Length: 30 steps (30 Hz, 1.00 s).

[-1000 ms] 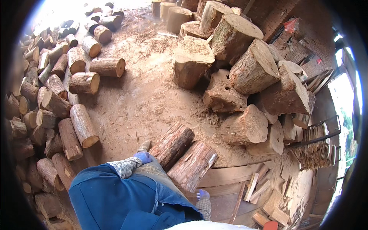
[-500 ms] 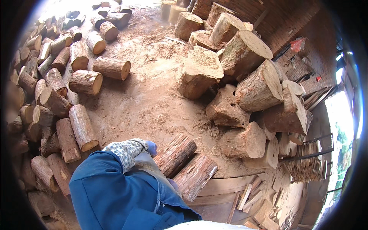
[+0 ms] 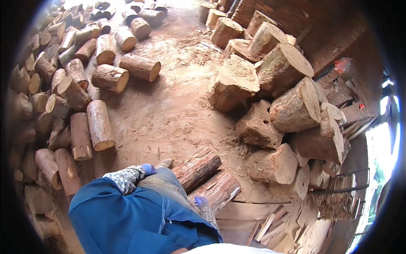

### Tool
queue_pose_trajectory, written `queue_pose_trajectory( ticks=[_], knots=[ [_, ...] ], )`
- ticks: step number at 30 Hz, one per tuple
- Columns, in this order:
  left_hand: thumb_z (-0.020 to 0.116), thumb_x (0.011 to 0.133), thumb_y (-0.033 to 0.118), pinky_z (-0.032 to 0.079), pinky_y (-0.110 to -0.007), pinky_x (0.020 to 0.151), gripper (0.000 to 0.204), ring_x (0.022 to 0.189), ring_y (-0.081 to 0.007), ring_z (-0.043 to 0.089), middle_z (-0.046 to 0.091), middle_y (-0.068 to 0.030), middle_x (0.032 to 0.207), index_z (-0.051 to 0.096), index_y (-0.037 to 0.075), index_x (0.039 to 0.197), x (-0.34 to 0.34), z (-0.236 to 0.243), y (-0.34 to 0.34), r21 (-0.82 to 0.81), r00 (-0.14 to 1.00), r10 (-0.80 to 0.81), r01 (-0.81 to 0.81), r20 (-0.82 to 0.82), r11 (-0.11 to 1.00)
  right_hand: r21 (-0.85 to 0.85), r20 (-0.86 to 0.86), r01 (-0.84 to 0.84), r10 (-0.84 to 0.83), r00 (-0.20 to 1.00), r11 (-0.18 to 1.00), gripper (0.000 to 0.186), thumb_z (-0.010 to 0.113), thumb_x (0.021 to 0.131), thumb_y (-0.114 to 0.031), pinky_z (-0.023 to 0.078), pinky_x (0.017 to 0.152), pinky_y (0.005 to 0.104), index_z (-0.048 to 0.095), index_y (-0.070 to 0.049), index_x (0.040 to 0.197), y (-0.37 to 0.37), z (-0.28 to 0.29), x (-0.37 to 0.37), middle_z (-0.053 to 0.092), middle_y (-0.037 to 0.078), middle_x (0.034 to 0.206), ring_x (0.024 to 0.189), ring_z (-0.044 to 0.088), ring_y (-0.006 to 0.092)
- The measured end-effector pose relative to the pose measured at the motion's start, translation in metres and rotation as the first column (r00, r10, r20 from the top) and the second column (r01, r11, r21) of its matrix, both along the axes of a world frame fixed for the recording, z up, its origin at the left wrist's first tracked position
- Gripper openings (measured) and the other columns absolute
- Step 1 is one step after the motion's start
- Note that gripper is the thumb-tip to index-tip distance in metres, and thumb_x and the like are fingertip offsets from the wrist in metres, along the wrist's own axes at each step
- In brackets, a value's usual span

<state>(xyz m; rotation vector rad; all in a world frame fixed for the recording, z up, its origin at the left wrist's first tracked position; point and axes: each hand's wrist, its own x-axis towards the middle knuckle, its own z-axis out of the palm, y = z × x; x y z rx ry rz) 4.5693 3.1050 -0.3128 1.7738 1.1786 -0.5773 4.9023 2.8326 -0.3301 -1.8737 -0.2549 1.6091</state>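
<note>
Two rough-barked logs lie side by side in front of my legs: a far log [image 3: 196, 167] and a near log [image 3: 218, 191]. My left hand [image 3: 148, 169], in a bluish-purple glove with a checked sleeve, is by my left knee, apart from the logs; its fingers are mostly hidden. Beside the left end of the near log is my right hand [image 3: 200, 201], in a similar glove. Whether it touches the bark, and how its fingers are set, I cannot make out. Blue trousers [image 3: 114, 216] and a dusty apron [image 3: 167, 186] cover my legs.
Cut logs [image 3: 100, 127] lie scattered and heaped along the left. Thick stump sections [image 3: 296, 101] are piled on the right before a brick wall [image 3: 347, 38]. Split wood pieces [image 3: 270, 228] lie at the lower right. Sawdust covers the earth floor [image 3: 169, 110].
My left hand has drawn back left from the far log toward my knee. My right hand has come more into sight by the near log. The whole view has shifted slightly.
</note>
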Motion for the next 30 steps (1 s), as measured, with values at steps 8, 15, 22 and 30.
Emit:
queue_pose_trajectory(
  ticks=[8,15,22,30],
  knots=[
    [0.062,0.080,0.048,0.050,-0.043,0.092,0.052,0.107,-0.0345,0.066,0.070,-0.0192,0.111,0.072,0.007,0.111,-0.044,0.045,0.014,0.065,0.962,0.237,-0.230,-0.138,0.971,-0.187,0.148,-0.085,0.113,0.982,0.979,0.034,0.065,0.095,-0.029,0.056,0.053,0.0326,0.067,0.001,0.110,0.012,-0.019,0.012,0.070,0.012,0.088,0.072,0.069,0.0197],
    [0.060,0.086,0.046,0.053,-0.039,0.085,0.046,0.092,-0.0265,0.070,0.074,-0.0121,0.100,0.071,0.008,0.110,-0.065,0.027,0.141,-0.021,0.947,0.319,-0.318,0.027,0.948,-0.376,-0.103,-0.257,0.235,0.966,0.890,0.040,0.065,0.092,-0.032,0.053,0.055,0.0337,0.064,0.000,0.116,0.184,-0.009,-0.022,0.071,0.012,0.090,0.066,0.065,0.0203],
    [0.060,0.083,0.046,0.054,-0.042,0.081,0.047,0.088,-0.0327,0.071,0.073,-0.0173,0.096,0.073,0.007,0.105,-0.099,0.053,0.278,0.234,0.908,0.419,-0.407,-0.003,0.883,0.307,-0.180,-0.224,0.287,0.941,0.925,0.021,0.061,0.095,-0.028,0.045,0.049,0.0290,0.061,-0.007,0.089,0.367,-0.007,-0.013,0.068,0.009,0.080,0.062,0.061,0.0144],
    [0.062,0.086,0.047,0.055,-0.040,0.077,0.048,0.086,-0.0244,0.069,0.073,-0.0108,0.097,0.070,0.008,0.112,-0.003,0.063,0.347,-0.070,0.838,0.441,-0.443,0.321,0.894,-0.046,-0.051,-0.480,0.477,0.877,0.876,0.018,0.060,0.094,-0.023,0.046,0.052,0.0331,0.059,-0.010,0.082,0.510,-0.002,0.005,0.065,0.010,0.076,0.064,0.062,0.0184]
  ],
)
